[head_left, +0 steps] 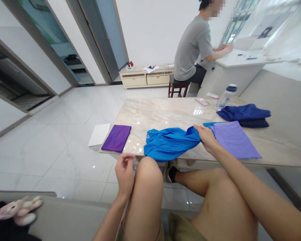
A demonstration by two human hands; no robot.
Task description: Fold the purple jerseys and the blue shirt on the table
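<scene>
The right hand [207,138] pinches the blue cloth [169,142], seemingly arranging it; spreading needs the left hand [124,172], loosely curled left of the cloth.

I pinch the bright blue cloth [169,142] toward its right side; it lies bunched and wrinkled just below the frame's centre.

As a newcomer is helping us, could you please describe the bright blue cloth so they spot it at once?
Find the pale marble-patterned table. Along its near edge, between the purple cloth and the lavender cloth, lies the bright blue cloth, pinched at one end by the right hand. Unlike those flat neighbours, it is rumpled.
</scene>
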